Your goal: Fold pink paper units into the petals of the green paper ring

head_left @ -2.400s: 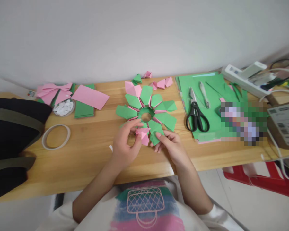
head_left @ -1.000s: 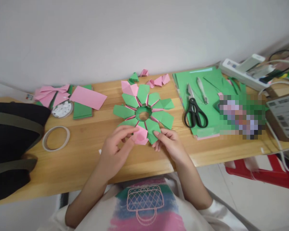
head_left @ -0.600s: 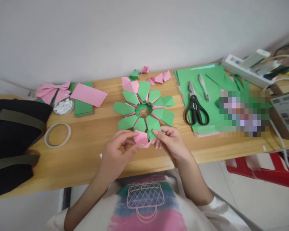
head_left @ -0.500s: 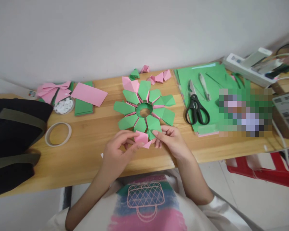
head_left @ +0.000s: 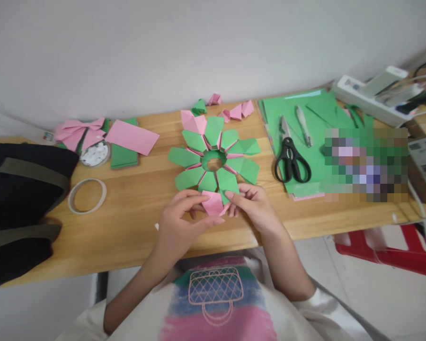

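A ring-shaped paper flower [head_left: 186, 158] with green petals and pink inner folds lies on the wooden table in front of me. At its near edge is a pink folded paper piece [head_left: 212, 203]. My left hand [head_left: 182, 215] has its fingers on that piece's left side, the thumb stretched along below it; the fingers behind are partly hidden. My right hand [head_left: 252, 206] pinches the nearest green petal, thumb on top and fingers underneath. Another pink folded piece [head_left: 193, 122] sits at the flower's far-left side.
Black-handled scissors [head_left: 291, 161] and a clear-handled tool [head_left: 303, 125] rest on green paper sheets [head_left: 280, 106] at right. A tape roll [head_left: 87, 195], a pink strip [head_left: 133, 137] and a black bag [head_left: 24, 184] are left. Small folded pieces [head_left: 236, 112] lie behind. A power strip [head_left: 372, 102] stands far right.
My left thumb has moved off the pink piece's lower edge, down and to the right, leaving more of the piece in sight. My right hand keeps its pinch. The view has shifted slightly.
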The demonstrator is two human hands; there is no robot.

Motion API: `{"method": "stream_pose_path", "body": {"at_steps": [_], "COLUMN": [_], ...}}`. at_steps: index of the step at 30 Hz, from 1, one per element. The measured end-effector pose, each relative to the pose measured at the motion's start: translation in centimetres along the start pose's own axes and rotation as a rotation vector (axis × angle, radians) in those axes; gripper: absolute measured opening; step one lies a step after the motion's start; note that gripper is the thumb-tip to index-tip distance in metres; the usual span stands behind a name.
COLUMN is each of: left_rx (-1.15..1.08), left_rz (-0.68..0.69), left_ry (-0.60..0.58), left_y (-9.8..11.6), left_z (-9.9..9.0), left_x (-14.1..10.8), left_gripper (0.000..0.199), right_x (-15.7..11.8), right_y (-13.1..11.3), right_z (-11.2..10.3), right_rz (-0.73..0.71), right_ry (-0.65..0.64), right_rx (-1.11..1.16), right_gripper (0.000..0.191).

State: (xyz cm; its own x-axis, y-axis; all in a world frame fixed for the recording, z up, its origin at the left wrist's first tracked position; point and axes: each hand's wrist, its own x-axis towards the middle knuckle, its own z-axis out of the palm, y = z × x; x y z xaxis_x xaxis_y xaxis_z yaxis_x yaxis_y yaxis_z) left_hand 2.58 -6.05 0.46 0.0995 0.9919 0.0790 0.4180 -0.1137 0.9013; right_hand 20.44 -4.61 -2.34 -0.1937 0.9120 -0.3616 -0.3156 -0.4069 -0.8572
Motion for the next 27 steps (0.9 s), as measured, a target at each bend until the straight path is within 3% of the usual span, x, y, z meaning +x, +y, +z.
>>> {"method": "stream_pose_path", "body": {"at_steps": [4,12,16,22,27], "left_rx": [0.048,0.099,0.112,0.163,0.192], "left_rz": [0.058,0.106,0.103,0.141,0.168], "left_ry": [-0.041,-0.084,-0.090,-0.083,-0.060], "left_y": [0.05,-0.10,-0.17,-0.16,-0.14], "left_z": [-0.34,-0.62,-0.65,-0.69,-0.88], "left_x": [-0.08,-0.40,-0.54,-0.60,-0.79], "left_gripper": [0.048,0.056,0.048,0.016,0.016], "right_x": [0.02,0.08,0.05,-0.04,-0.09], "right_y": [0.06,0.05,0.02,0.07,0.03], "right_z": [-0.02,0.00,-0.05,-0.04,-0.10], "right_rz": [-0.005,-0.012,-0.016,-0.017,-0.014], "right_ry": [-0.002,-0.008,-0.017,-0.011,-0.008], "right_rx": [-0.006,0.014,0.029,0.026,0.001], "right_gripper": [0.033,0.030,0.030,0.029,0.030]}}
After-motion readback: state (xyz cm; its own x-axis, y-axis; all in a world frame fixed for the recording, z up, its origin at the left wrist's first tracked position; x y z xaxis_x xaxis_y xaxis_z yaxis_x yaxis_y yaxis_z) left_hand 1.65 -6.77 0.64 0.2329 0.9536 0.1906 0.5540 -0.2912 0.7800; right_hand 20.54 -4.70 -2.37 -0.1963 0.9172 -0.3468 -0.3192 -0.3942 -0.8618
